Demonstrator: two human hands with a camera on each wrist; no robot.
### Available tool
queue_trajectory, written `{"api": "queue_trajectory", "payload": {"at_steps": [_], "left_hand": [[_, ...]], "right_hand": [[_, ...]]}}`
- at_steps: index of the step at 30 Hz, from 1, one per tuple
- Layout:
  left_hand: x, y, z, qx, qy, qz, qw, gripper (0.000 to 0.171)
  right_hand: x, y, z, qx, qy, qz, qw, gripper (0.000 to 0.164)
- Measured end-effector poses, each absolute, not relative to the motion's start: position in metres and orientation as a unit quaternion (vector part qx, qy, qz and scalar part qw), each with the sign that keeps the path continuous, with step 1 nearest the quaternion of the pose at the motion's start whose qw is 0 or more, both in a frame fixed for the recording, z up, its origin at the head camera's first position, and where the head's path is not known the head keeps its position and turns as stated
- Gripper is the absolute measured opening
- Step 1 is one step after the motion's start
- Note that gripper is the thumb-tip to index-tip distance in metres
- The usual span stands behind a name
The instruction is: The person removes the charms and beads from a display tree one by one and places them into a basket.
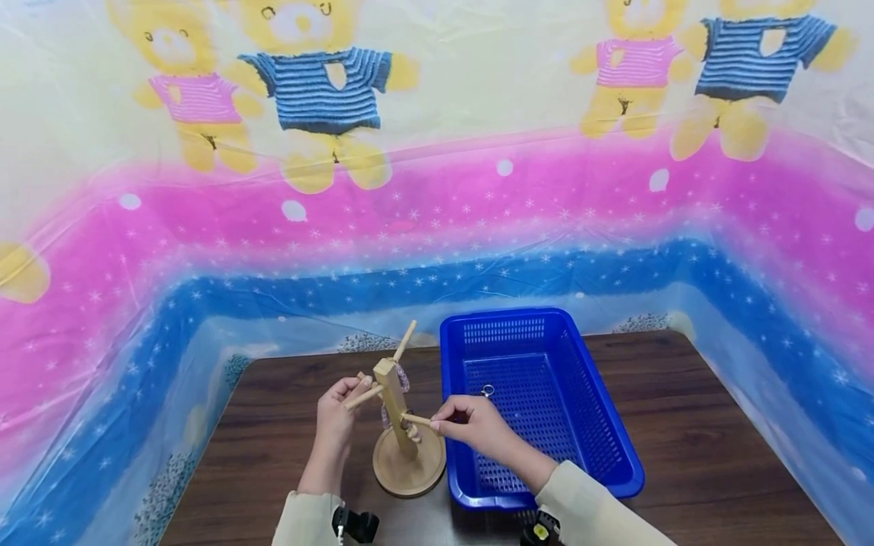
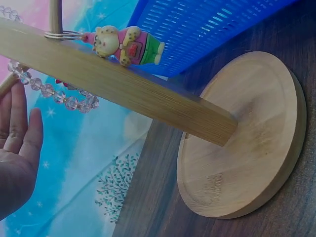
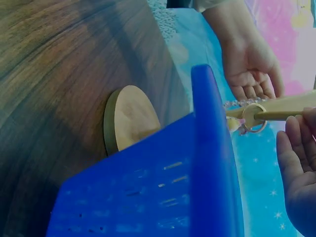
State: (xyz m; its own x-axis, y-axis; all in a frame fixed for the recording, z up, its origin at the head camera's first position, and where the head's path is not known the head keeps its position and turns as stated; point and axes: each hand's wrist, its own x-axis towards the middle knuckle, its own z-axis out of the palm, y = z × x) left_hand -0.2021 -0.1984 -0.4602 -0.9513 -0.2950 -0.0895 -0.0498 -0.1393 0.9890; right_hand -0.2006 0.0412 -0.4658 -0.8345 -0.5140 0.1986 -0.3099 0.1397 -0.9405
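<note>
A wooden stand with a square post (image 1: 391, 398) and round base (image 1: 419, 474) stands upright before me, tilted slightly in the head view. My right hand (image 1: 478, 426) pinches the end of its right peg (image 1: 416, 418) between thumb and fingertips. Round that peg, close to the post, hangs a metal ring with a cartoon figure keychain (image 2: 126, 45) in pink and green. At the left, my left hand (image 1: 336, 413) holds another peg (image 2: 7, 85) by its end. A clear bead bracelet (image 2: 58, 96) hangs on this peg, and another beaded loop (image 1: 403, 377) hangs at the back peg.
A blue plastic basket (image 1: 447, 364) stands right beside the stand, under my right forearm. Inside it lies a small metal ring (image 1: 488, 390). The dark wooden table (image 1: 690, 425) reaches back to a printed curtain (image 1: 478, 189) with bears.
</note>
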Motion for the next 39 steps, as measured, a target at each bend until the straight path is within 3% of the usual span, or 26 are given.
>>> {"api": "queue_trajectory", "payload": {"at_steps": [14, 23, 28, 33, 39], "left_hand": [[-0.213, -0.193, -0.457, 0.081, -0.645, -0.756, 0.077, 0.031], [-0.224, -0.190, -0.461, 0.058, -0.685, -0.722, 0.079, 0.011], [-0.229, -0.187, -0.463, 0.062, -0.717, -0.689, 0.085, 0.019], [-0.234, -0.184, -0.462, 0.069, -0.727, -0.679, 0.078, 0.008], [-0.233, -0.183, -0.461, 0.086, -0.727, -0.678, 0.063, 0.008]], "right_hand": [[-0.189, 0.024, -0.471, -0.307, 0.711, -0.625, 0.099, 0.014], [-0.177, 0.008, -0.472, -0.284, 0.709, -0.637, 0.106, 0.016], [-0.173, 0.001, -0.474, -0.266, 0.717, -0.638, 0.091, 0.015], [-0.170, -0.003, -0.473, -0.268, 0.709, -0.647, 0.080, 0.014], [-0.170, -0.006, -0.472, -0.273, 0.718, -0.636, 0.074, 0.014]]}}
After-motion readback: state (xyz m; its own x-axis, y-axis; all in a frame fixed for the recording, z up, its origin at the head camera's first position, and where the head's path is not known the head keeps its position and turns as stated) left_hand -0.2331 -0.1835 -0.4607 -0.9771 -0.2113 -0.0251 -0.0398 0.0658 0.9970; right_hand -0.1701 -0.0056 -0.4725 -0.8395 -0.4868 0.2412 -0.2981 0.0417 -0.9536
